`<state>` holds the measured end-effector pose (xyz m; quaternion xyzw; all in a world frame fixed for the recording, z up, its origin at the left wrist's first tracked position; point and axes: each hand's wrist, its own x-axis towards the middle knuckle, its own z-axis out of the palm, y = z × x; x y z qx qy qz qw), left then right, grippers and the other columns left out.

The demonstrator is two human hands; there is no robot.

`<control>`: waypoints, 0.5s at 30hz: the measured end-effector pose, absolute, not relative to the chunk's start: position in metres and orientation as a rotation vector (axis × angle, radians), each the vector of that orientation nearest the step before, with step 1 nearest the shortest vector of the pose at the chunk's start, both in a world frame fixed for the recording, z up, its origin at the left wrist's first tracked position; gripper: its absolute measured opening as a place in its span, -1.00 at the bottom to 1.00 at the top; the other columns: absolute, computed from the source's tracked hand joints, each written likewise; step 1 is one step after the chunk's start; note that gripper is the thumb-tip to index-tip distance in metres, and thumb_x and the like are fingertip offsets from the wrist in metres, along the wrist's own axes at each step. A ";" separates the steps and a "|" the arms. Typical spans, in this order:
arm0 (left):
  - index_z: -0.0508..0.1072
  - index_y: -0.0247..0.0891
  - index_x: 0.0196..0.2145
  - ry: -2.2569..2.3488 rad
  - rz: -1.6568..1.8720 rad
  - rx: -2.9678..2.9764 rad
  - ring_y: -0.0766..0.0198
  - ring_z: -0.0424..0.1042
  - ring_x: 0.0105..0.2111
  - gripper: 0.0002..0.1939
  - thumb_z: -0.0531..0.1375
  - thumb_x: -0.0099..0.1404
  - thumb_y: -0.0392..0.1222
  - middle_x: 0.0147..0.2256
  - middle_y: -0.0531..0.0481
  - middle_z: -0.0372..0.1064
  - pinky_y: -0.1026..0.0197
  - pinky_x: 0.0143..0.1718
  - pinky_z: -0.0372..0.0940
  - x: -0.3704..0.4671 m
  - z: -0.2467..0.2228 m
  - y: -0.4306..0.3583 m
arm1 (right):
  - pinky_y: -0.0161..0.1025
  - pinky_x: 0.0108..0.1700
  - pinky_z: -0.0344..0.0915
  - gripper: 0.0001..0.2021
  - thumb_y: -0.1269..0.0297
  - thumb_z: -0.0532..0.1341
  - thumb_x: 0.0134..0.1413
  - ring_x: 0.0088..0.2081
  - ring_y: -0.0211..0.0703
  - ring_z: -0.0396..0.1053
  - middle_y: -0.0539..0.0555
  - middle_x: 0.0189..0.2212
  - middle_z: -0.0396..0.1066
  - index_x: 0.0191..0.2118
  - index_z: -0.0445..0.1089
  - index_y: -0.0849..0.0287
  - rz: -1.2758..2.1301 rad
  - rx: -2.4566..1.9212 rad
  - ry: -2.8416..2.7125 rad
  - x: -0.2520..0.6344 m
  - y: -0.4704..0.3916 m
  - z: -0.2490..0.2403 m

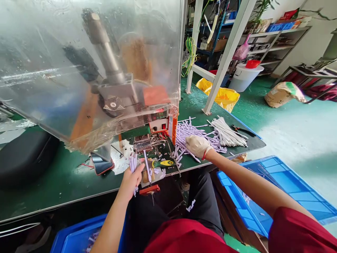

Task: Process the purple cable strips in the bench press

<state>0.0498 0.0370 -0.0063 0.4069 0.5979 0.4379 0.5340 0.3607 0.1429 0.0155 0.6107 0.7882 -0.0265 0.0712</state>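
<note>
Left fingers (138,170) grip lilac strips (133,161); I cannot tell whether gloved right fingers (190,141), at the strip pile (187,129), hold any.

yellow bag (228,97) near white bucket (241,78)

A workshop or small factory floor, by its gear: beyond the left hand (134,180), a machine (116,92) behind a clear shield (39,45) over a green tabletop (73,186); purple strips (188,128) heaped at the gloved right hand (198,146); pliers (244,131) to its right; loaded shelves (285,47) well beyond it; a blue crate (292,182) lower, to its right.
</note>
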 end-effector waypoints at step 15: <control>0.42 -0.30 -0.52 1.380 1.055 0.909 0.50 -0.08 -0.81 -0.65 0.30 0.13 0.07 -0.84 0.22 0.03 0.40 -0.75 -0.17 0.032 0.006 0.036 | -0.26 -0.32 0.26 -0.75 0.25 0.13 0.09 -0.32 -0.05 0.47 0.21 -0.35 0.54 -0.22 0.48 0.25 -0.516 2.265 2.417 0.370 0.184 0.033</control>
